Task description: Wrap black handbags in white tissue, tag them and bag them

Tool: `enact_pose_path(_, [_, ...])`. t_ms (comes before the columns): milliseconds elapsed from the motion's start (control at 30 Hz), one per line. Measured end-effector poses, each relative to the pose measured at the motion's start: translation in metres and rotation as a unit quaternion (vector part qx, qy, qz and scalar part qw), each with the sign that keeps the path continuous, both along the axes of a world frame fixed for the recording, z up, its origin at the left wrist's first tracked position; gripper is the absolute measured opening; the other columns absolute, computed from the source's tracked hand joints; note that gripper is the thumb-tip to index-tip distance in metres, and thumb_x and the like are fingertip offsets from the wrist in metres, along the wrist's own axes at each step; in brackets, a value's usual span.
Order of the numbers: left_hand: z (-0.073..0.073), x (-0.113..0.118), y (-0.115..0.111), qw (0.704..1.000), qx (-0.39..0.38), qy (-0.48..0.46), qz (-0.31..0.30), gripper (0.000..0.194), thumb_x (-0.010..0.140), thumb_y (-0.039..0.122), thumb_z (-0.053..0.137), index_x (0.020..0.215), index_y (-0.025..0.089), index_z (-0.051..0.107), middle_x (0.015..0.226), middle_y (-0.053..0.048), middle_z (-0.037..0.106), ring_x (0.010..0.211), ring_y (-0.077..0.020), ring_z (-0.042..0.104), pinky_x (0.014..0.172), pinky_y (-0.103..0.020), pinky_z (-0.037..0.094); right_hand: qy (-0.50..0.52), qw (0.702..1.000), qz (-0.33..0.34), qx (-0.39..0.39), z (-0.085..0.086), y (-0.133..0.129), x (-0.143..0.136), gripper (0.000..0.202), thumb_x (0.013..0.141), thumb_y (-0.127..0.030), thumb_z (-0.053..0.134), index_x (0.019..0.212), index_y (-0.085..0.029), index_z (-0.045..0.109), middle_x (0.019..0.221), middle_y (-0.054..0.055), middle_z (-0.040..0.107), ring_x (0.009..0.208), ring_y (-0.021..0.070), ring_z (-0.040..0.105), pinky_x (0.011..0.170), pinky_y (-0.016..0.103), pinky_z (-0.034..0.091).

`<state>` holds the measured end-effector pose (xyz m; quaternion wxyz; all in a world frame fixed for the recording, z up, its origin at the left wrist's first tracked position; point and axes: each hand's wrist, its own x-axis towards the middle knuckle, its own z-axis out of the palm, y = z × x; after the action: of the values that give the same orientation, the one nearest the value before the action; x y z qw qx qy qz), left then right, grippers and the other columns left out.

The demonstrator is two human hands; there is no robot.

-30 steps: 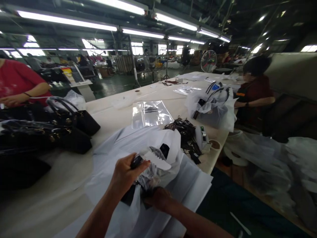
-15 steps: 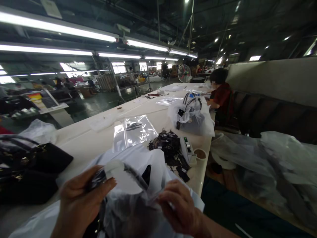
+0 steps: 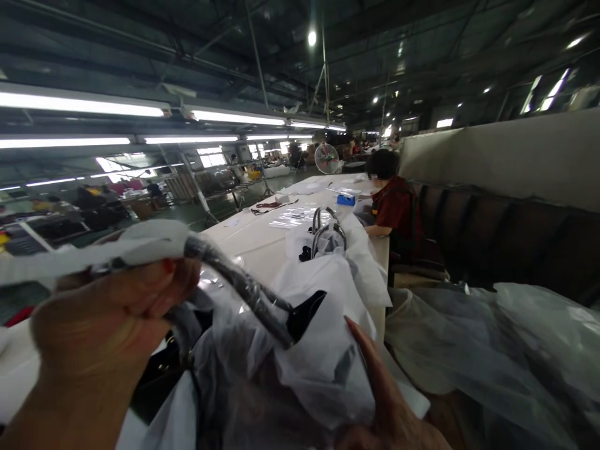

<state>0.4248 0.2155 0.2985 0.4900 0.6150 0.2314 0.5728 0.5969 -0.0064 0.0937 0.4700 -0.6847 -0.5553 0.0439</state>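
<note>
Both hands (image 3: 107, 319) blurred, bag (image 3: 300, 350) seemingly wrapped.

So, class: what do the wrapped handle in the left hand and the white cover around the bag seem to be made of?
The handle looks like dark leather or imitation under clear, glossy plastic film, judging by the crinkled shine. The white cover looks like a thin matte nonwoven fabric or soft plastic: it drapes in soft folds and is slightly translucent.

Two hands, left (image 3: 100, 325) and right (image 3: 389, 406); two wrapped bags (image 3: 290, 350) (image 3: 328, 240); one fan (image 3: 327, 158).
</note>
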Motion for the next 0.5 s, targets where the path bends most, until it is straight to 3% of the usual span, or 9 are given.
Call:
enact_pose_path(67, [0.017,0.052,-0.009,0.993,0.019,-0.035,-0.113,0.023,0.055,0.021,0.071,0.052,0.018,0.048,0.039,0.01,0.041,0.038,-0.0045,0.043,0.045,-0.022,0.045,-0.034,0.996,-0.075,0.019,-0.004,0.001,0.03,0.113,0.066,-0.053,0.072,0.148,-0.024,0.0,0.15,0.015,0.024,0.135,0.0364,0.028,0.102,0.053,0.038])
enact_pose_path(133, [0.024,0.101,-0.011,0.971,0.044,-0.041,-0.231,0.033,0.05,0.018,0.074,0.044,0.019,0.041,0.034,0.011,0.029,0.033,-0.0015,0.028,0.037,-0.018,0.032,-0.032,0.988,-0.146,0.031,-0.012,0.004,0.06,0.105,0.07,-0.05,0.068,0.148,-0.023,0.004,0.146,0.016,0.034,0.131,0.035,0.036,0.099,0.053,0.041])
enact_pose_path(200, [0.019,0.144,-0.006,0.951,0.045,-0.028,-0.305,0.027,0.047,0.017,0.073,0.045,0.019,0.046,0.037,0.01,0.033,0.034,-0.0026,0.029,0.036,-0.018,0.025,-0.004,0.976,-0.214,0.037,-0.023,0.006,0.085,0.099,0.072,-0.048,0.066,0.148,-0.021,0.009,0.143,0.016,0.038,0.13,0.0337,0.039,0.099,0.051,0.042])
enact_pose_path(367, [-0.028,0.222,0.017,0.907,0.041,0.105,-0.405,0.015,0.05,0.02,0.074,0.059,0.015,0.063,0.05,0.005,0.051,0.042,-0.0053,0.039,0.042,-0.02,0.03,0.064,0.94,-0.331,0.049,-0.066,0.01,0.124,0.094,0.072,-0.049,0.063,0.146,-0.02,0.013,0.143,0.016,0.038,0.129,0.0335,0.039,0.099,0.048,0.042])
enact_pose_path(500, [-0.064,0.267,0.027,0.885,0.03,0.188,-0.426,0.021,0.05,0.026,0.076,0.059,0.013,0.063,0.053,0.005,0.051,0.052,-0.0075,0.045,0.051,-0.021,0.035,0.101,0.92,-0.377,0.045,-0.112,0.026,0.137,0.094,0.073,-0.051,0.061,0.146,-0.019,0.011,0.143,0.017,0.037,0.128,0.0365,0.039,0.099,0.05,0.041])
